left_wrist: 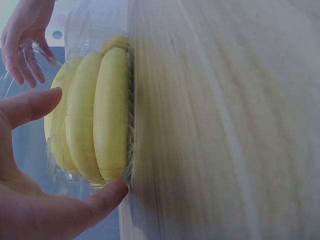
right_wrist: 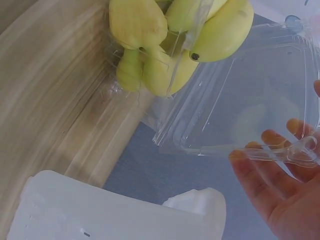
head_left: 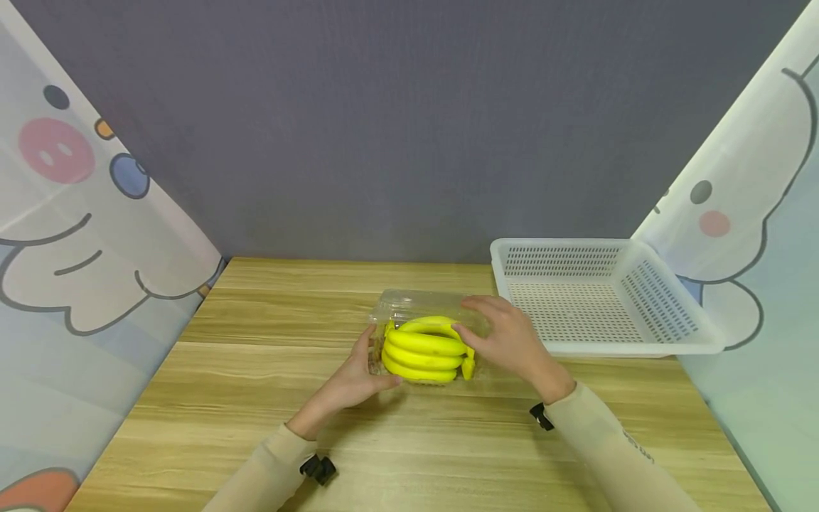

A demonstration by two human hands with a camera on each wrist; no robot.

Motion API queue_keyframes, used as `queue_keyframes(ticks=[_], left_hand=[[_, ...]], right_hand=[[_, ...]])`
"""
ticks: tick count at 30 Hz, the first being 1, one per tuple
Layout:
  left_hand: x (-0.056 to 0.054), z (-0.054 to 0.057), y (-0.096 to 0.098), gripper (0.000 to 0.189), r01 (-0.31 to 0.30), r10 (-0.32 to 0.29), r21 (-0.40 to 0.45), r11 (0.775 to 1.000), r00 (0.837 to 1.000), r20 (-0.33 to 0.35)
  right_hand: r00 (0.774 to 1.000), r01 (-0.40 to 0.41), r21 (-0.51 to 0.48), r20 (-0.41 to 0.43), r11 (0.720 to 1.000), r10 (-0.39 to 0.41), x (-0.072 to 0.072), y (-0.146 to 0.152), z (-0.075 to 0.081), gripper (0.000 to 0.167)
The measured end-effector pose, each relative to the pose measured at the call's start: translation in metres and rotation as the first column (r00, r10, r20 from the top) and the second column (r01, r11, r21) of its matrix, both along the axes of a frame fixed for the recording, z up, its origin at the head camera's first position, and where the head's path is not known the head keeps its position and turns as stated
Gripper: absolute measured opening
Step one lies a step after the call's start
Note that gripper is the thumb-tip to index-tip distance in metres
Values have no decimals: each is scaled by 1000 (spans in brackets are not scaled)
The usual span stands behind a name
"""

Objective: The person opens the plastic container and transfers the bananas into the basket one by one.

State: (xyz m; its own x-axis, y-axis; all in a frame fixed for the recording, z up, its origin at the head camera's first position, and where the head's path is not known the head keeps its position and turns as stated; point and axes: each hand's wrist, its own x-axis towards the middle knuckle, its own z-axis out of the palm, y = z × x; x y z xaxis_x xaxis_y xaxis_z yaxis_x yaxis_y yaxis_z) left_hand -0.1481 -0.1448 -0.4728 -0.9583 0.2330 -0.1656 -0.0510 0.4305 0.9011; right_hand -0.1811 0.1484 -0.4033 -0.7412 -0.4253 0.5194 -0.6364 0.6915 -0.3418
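A bunch of yellow bananas (head_left: pixel 424 348) lies in a clear plastic clamshell box (left_wrist: pixel 131 150) on the wooden table. Its see-through lid (right_wrist: pixel 240 110) stands raised on the far side. My left hand (head_left: pixel 355 379) grips the box's left end, thumb at the near side and fingers spread along the end. In the left wrist view, fingertips (left_wrist: pixel 118 188) press the box low down. My right hand (head_left: pixel 508 338) holds the lid at its right edge. Several right fingers (right_wrist: pixel 272 172) show against that edge in the right wrist view, some seen through the plastic.
A white perforated plastic basket (head_left: pixel 678 346) stands at the back right of the table, close beyond my right hand. The wooden table (head_left: pixel 256 398) ends at a grey panel (head_left: pixel 384 142) behind. Cartoon-printed curtains (head_left: pixel 77 235) hang on both sides.
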Motion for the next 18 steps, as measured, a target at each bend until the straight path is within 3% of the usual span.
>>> queue_keyframes(ticks=[18], left_hand=[[-1, 1, 0, 121, 1, -1, -58, 998, 1000, -1]], right_hand=[[984, 18, -145, 175, 989, 8, -13, 5, 12, 37]])
